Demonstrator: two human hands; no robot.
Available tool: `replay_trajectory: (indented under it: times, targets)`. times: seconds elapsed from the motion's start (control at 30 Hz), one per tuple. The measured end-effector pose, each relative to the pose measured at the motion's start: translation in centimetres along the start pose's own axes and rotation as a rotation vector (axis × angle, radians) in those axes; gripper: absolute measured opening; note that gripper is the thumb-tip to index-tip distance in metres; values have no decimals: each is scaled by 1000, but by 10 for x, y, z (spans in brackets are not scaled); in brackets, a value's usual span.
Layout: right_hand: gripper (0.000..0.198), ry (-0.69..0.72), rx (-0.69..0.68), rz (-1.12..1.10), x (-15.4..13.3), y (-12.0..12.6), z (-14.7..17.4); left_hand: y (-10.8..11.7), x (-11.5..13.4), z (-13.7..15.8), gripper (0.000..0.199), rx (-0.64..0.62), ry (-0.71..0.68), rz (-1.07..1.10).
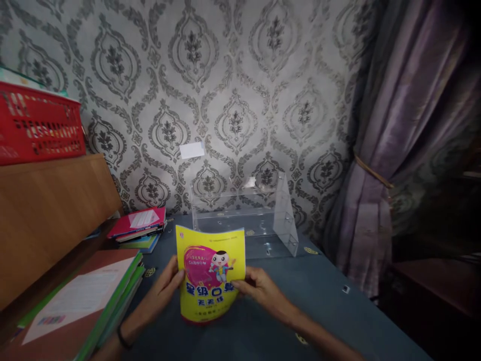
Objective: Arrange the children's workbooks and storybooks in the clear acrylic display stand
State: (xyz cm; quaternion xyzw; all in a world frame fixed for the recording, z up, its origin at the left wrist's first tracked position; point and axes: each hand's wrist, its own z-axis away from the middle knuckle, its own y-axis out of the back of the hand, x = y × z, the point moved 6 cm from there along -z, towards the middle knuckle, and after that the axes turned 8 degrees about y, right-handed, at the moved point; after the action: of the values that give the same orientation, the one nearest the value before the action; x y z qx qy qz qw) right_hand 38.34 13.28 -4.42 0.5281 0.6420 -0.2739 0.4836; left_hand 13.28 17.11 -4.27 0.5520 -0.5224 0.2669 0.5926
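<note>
A thin yellow workbook (pixel 210 306) with a pink patch and a cartoon child on its cover is held up in front of me, its lower part curving. My left hand (pixel 169 281) grips its left edge, thumb on the cover and fingers behind. On the opposite edge, my right hand (pixel 261 288) pinches the book in the same way, its thumb on the cover. Behind the book, a clear acrylic rack (pixel 286 215) with stepped shelves stands on the dark blue tablecloth (pixel 311 296), partly hidden by the book.
To the left lie a stack of books and folders (pixel 82 296) and a smaller pile of books (pixel 141 223). A red plastic basket (pixel 41 123) sits on a wooden cabinet (pixel 56 215). A tied purple curtain (pixel 376 210) hangs at the right, beside the patterned wall (pixel 233 65).
</note>
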Motion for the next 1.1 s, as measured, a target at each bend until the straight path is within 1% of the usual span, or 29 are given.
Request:
replay_trajectory:
  times: [0.07, 0.1, 0.17, 0.27, 0.33, 0.4, 0.47, 0.53, 0.63, 0.77, 0.83, 0.93, 1.1]
  targets:
    - [46, -25, -5, 65, -4, 11, -3, 1, 15, 1, 53, -205, 63, 30]
    - [48, -42, -25, 83, -7, 15, -5, 1, 20, 2, 54, -278, 112, 44]
    - [50, -82, -91, 78, -17, 22, -9, 3, 28, 5, 54, -370, 184, 69]
    - [51, -171, -225, -20, -40, 29, -13, 2, 37, 9, 55, -431, 304, 157]
    - [50, -249, -302, -66, -56, 33, -14, 1, 43, 9, 54, -447, 387, 200]
    - [49, -307, -343, -72, -68, 36, -17, 1, 49, 5, 50, -444, 448, 231]
    - [47, -303, -315, -58, -72, 40, -22, 1, 53, -5, 47, -411, 443, 266]
    - [46, -248, -232, -55, -64, 40, -29, 0, 54, -18, 46, -326, 385, 327]
    - [47, -171, -104, -94, -37, 33, -31, -3, 44, -33, 46, -148, 302, 484]
    - [48, -169, -15, -154, -1, 18, -22, -13, 20, -34, 42, 44, 307, 654]
    - [47, -171, 23, -158, 8, 13, -18, -17, 12, -30, 41, 96, 315, 685]
    - [45, -164, 98, -145, 18, 11, -16, -20, 6, -26, 42, 131, 289, 698]
    - [47, -120, 312, -125, 36, 10, -9, -25, -4, -25, 48, 186, 221, 736]
